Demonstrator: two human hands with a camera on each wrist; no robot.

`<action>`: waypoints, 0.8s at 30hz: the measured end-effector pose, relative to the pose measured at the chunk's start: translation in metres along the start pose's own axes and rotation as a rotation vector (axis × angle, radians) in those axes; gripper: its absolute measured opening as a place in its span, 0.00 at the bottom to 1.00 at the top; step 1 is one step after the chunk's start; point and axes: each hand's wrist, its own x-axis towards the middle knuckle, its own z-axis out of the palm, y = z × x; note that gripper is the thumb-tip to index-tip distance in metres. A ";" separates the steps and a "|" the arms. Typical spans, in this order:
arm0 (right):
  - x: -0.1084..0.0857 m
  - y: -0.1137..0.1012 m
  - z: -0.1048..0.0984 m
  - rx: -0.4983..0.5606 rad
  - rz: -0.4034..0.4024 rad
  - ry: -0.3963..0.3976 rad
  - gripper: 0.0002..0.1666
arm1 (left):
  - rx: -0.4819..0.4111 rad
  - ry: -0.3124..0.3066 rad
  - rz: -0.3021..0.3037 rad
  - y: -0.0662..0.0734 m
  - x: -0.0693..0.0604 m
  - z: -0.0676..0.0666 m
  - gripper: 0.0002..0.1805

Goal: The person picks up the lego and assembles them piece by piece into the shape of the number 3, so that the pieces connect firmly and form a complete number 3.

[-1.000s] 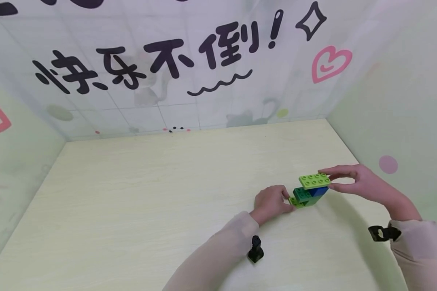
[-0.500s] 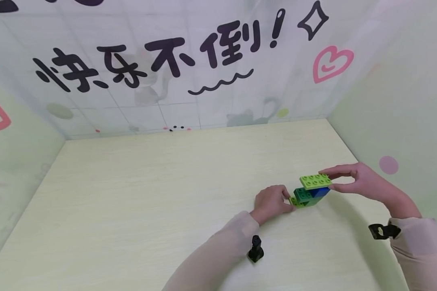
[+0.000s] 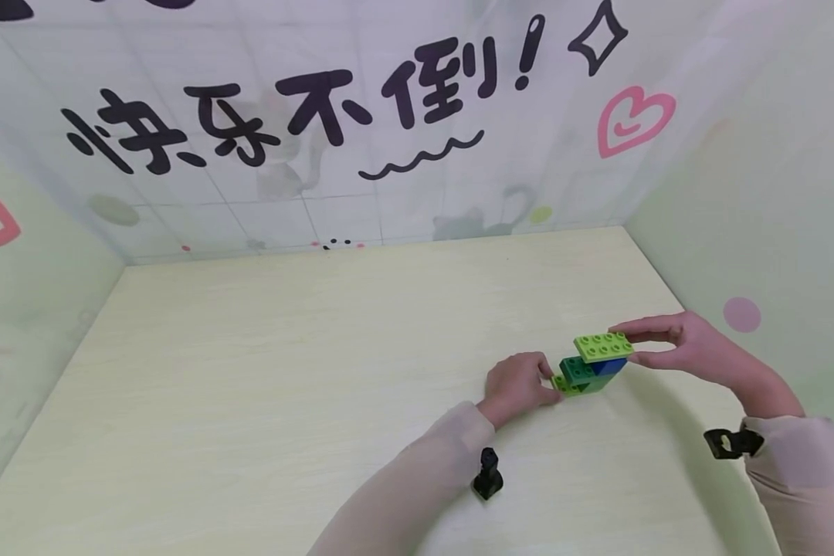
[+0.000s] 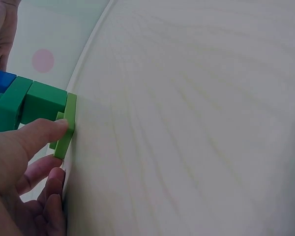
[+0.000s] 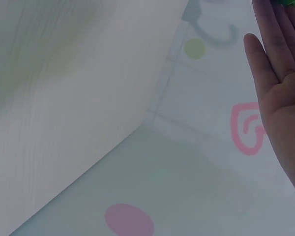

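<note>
A small stack of toy building bricks stands at the table's right side in the head view. Its bottom is a lime green plate (image 3: 565, 386), which my left hand (image 3: 520, 388) grips at the left end by thumb and fingers. Above come dark green bricks (image 3: 576, 371) and a blue brick (image 3: 609, 366). On top, a studded lime green plate (image 3: 602, 347) overhangs to the left. My right hand (image 3: 683, 349) pinches its right end between thumb and fingers. Only a bit of green brick (image 5: 288, 2) shows at the right hand's fingertips in the right wrist view.
The pale wooden table (image 3: 285, 386) meets a printed back wall (image 3: 333, 208) and a right side wall (image 3: 757, 232) close to the right hand. Black wrist mounts (image 3: 488, 475) stick out from both sleeves.
The top lime plate has shifted very slightly to the right at the right hand's fingertips. Both hands are otherwise nearly still.
</note>
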 end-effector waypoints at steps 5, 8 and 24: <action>0.000 -0.004 -0.001 -0.059 0.024 -0.002 0.22 | -0.006 0.000 0.002 0.001 0.001 0.000 0.14; 0.001 -0.008 -0.002 -0.112 0.038 -0.004 0.21 | -0.011 -0.001 0.004 0.001 0.001 0.000 0.15; 0.001 0.000 0.000 0.021 0.039 -0.020 0.22 | -0.017 -0.004 0.016 0.000 0.001 -0.001 0.15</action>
